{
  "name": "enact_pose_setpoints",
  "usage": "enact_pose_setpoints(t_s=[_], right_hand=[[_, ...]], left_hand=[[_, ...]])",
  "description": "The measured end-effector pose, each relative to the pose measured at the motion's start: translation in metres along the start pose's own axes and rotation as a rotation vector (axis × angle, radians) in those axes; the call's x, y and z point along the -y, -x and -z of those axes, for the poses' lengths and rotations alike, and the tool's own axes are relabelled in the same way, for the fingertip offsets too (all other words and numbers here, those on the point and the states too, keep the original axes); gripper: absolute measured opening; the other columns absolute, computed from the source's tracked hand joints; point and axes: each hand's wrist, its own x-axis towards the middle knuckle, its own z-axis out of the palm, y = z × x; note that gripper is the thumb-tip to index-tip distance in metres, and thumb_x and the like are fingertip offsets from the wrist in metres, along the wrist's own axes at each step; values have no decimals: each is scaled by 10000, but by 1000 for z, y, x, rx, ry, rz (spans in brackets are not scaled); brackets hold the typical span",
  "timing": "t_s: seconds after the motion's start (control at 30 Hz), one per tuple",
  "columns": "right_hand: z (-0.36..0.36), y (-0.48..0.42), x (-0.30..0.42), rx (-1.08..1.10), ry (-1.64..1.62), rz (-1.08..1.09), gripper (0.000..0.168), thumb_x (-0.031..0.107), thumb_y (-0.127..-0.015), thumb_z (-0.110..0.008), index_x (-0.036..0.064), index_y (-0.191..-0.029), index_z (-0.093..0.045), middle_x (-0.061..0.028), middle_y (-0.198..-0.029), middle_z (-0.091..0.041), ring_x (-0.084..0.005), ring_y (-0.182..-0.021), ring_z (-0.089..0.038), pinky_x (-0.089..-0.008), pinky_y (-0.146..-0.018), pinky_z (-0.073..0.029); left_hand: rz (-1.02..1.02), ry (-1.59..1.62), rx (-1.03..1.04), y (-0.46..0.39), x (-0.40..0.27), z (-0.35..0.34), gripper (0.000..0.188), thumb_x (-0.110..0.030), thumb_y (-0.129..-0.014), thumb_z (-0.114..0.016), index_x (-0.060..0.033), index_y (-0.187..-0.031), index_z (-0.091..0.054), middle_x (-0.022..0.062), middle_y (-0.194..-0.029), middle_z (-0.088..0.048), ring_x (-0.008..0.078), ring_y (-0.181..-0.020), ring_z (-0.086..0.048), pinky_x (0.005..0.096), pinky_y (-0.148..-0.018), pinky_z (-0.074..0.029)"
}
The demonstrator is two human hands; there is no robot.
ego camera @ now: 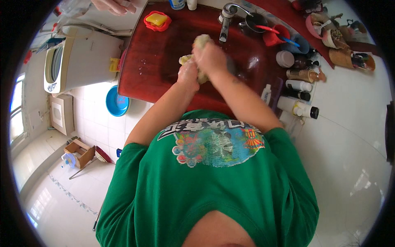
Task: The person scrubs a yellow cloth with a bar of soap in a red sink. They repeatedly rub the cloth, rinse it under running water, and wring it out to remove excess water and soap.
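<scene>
Over the dark red sink (172,66), both of my hands grip a pale yellowish, bunched-up wet cloth (203,77). My left hand (187,73) is closed on its lower left part and looks wet with suds. Closed on the upper part, my right hand (211,58) lies against the left one and is blurred. One end of the cloth sticks out above my right fingers, and another part hangs below my hands. The chrome faucet (225,29) stands just beyond my right hand; whether water runs from it, I cannot tell.
A yellow soap bar (156,19) sits in a red dish (159,30) at the back left. Along the right stand a dark mug (254,23), a red cup (275,37) and several bottles (299,75). A blue basin (116,101) and a washing machine (83,58) are at left.
</scene>
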Motion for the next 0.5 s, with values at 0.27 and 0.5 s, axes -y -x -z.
enact_pose_setpoints(t_s=[0.27,0.5], right_hand=[[-50,36,2,-103,-136,193,406,350,-871,-604,-11,-1055,-589,-274,-1020,-620,-446,-948,-595,-488,-820,-479],[-58,9,8,-159,-91,-298,417,382,-841,-630,-16,-965,-629,-251,-912,-655,-422,-876,-633,-498,-801,-496]], left_hand=[[-240,-481,316,-80,6,78,379,-335,-972,-395,-131,-1259,-534,109,-1233,-586,274,-1127,-551,398,-951,-454],[51,-440,229,-110,22,99,342,-317,-980,-406,-110,-1196,-572,100,-1212,-606,284,-1091,-591,446,-897,-494]])
